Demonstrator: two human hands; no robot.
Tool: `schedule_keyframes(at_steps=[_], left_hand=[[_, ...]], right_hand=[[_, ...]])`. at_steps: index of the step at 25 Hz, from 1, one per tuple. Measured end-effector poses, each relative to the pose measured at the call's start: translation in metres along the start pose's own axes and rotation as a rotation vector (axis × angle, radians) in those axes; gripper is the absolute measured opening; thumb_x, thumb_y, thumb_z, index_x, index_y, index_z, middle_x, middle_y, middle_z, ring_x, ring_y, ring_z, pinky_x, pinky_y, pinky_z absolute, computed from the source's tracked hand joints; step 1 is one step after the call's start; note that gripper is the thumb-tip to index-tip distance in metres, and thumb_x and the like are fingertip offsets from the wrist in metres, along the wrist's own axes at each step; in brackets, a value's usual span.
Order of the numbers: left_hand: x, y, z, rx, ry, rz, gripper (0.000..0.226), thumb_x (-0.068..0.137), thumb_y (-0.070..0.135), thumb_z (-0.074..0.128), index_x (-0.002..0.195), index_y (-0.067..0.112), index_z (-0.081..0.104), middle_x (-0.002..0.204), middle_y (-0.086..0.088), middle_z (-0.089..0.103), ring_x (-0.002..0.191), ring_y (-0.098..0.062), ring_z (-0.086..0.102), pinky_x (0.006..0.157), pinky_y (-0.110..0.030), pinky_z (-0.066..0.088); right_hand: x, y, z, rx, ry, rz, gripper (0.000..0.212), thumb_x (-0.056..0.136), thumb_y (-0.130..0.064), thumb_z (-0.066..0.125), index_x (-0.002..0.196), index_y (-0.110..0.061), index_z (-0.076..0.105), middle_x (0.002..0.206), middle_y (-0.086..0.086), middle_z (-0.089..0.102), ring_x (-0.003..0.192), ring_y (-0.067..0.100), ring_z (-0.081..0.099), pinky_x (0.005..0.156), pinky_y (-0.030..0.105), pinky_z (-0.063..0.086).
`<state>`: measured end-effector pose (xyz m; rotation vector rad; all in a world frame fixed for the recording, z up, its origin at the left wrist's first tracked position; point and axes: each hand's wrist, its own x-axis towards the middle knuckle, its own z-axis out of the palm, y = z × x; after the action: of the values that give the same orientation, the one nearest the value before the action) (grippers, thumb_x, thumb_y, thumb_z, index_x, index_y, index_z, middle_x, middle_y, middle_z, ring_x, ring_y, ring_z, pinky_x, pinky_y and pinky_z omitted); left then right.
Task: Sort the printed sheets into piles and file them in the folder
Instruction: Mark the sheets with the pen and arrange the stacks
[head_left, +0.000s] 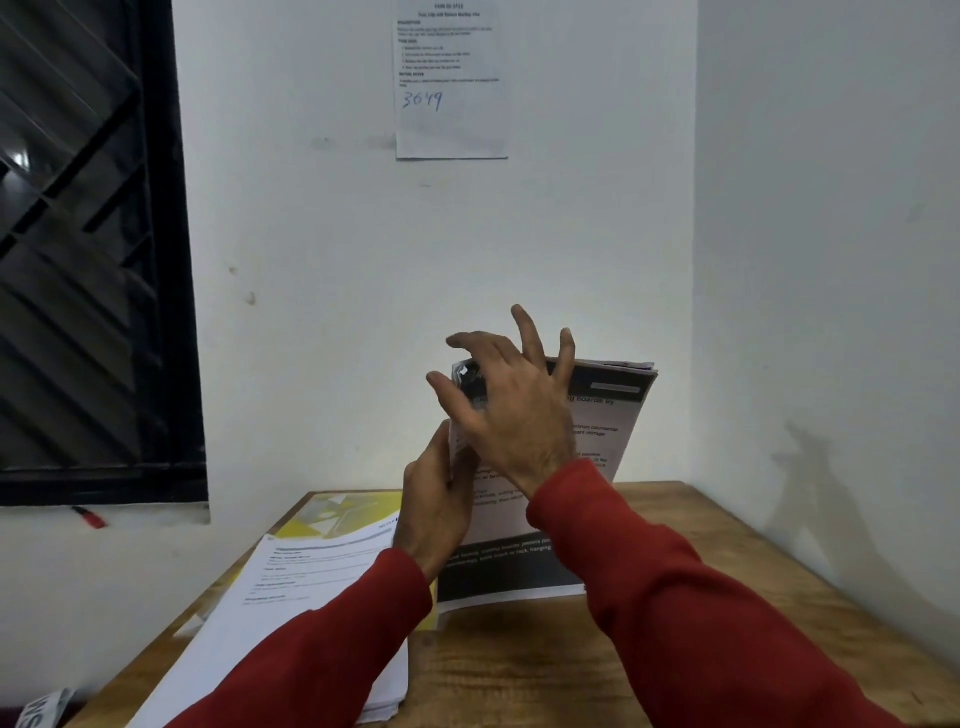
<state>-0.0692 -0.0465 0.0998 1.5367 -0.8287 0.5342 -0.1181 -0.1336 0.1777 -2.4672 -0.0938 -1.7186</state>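
A brown wooden counter (649, 670) with visible grain was set into a corner formed by two plain white walls (291, 260). A dark barred window (88, 249) was seen on the left, and a printed white notice bearing a handwritten blue number (451, 78) was fixed to the wall straight ahead. A small red object (89, 517) lay on the sill below the window (what it was could not be told).

The counter's right and near parts were left bare, up to the edge against the right-hand wall. Its left part was taken up by a thick pile of white printed sheets (301, 613), whose near corner was seen to overhang the counter's left edge. Under that pile's far end a yellow and white folder (337, 512) was laid flat and closed, so nothing inside it could be seen.

A second stack of printed sheets with dark grey bands (608, 415) was held upright near the middle of the counter, its lower edge resting on the wood. Its left edge was gripped by the left hand (436, 499), fingers curled round the paper. The right hand (511, 410) was laid against the stack's upper face with fingers spread and mostly straight, nothing being clasped by it. Both arms were covered by red sleeves (675, 613).
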Motion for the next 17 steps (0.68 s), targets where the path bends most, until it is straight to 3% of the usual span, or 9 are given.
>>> schedule_keyframes(at_steps=[2,5,7,9,11,13,15,17], left_hand=[[0.001,-0.001,0.0,-0.008,0.001,-0.015,0.028,0.101,0.02,0.05,0.128,0.026,0.051,0.11,0.005,0.065,0.099,-0.014,0.065,0.072,-0.007,0.053],[0.002,0.001,0.001,-0.012,0.004,-0.024,0.027,0.101,0.021,0.051,0.127,0.028,0.051,0.108,0.007,0.064,0.096,-0.009,0.064,0.072,-0.011,0.055],[0.002,0.0,0.001,-0.012,-0.001,-0.019,0.024,0.101,0.027,0.051,0.124,0.026,0.053,0.102,0.008,0.067,0.091,-0.01,0.068,0.067,-0.016,0.056],[0.002,-0.001,0.001,-0.044,-0.01,-0.03,0.023,0.1,0.033,0.051,0.12,0.023,0.057,0.098,0.005,0.07,0.084,-0.012,0.072,0.062,-0.02,0.058],[0.002,-0.004,0.001,-0.063,-0.012,-0.053,0.023,0.1,0.034,0.052,0.118,0.021,0.058,0.099,0.001,0.071,0.082,-0.011,0.073,0.061,-0.025,0.06],[0.002,-0.005,0.003,-0.051,-0.01,-0.043,0.024,0.1,0.032,0.051,0.119,0.018,0.059,0.1,0.001,0.072,0.082,-0.008,0.073,0.061,-0.024,0.06],[0.001,-0.005,0.004,-0.048,-0.007,-0.028,0.025,0.1,0.031,0.051,0.119,0.017,0.059,0.1,0.002,0.072,0.083,-0.005,0.072,0.061,-0.022,0.058],[0.0,-0.003,0.005,-0.059,-0.009,-0.029,0.023,0.1,0.03,0.051,0.119,0.018,0.06,0.1,0.003,0.072,0.083,-0.004,0.072,0.06,-0.02,0.058]], right_hand=[[0.002,0.0,0.004,0.036,0.018,-0.005,0.035,0.095,-0.055,0.047,0.116,-0.033,0.064,0.122,-0.016,0.065,0.148,0.018,0.024,0.117,0.062,-0.003],[0.002,0.001,0.002,0.047,0.031,-0.037,0.038,0.096,-0.055,0.045,0.121,-0.033,0.063,0.129,-0.017,0.062,0.149,0.017,0.023,0.117,0.063,-0.006],[-0.002,0.01,-0.005,0.038,0.04,-0.042,0.049,0.095,-0.06,0.043,0.133,-0.032,0.056,0.142,-0.012,0.053,0.151,0.017,0.015,0.118,0.062,-0.007],[-0.011,0.032,-0.014,0.049,0.14,0.028,0.071,0.091,-0.068,0.041,0.149,-0.027,0.037,0.157,-0.005,0.035,0.153,0.017,0.007,0.121,0.057,-0.003],[-0.025,0.061,-0.024,0.166,0.327,0.21,0.085,0.087,-0.07,0.048,0.152,-0.02,0.026,0.16,0.0,0.026,0.152,0.019,0.008,0.122,0.054,0.007],[-0.036,0.088,-0.028,0.315,0.473,0.482,0.093,0.081,-0.078,0.049,0.151,-0.022,0.025,0.157,0.001,0.028,0.149,0.02,0.019,0.119,0.055,0.022],[-0.039,0.104,-0.027,0.457,0.45,0.753,0.104,0.068,-0.092,0.041,0.148,-0.026,0.029,0.151,-0.002,0.038,0.142,0.019,0.033,0.116,0.053,0.029],[-0.036,0.111,-0.027,0.641,0.322,0.913,0.101,0.064,-0.096,0.039,0.138,-0.027,0.047,0.137,-0.008,0.054,0.129,0.016,0.049,0.11,0.047,0.038]])
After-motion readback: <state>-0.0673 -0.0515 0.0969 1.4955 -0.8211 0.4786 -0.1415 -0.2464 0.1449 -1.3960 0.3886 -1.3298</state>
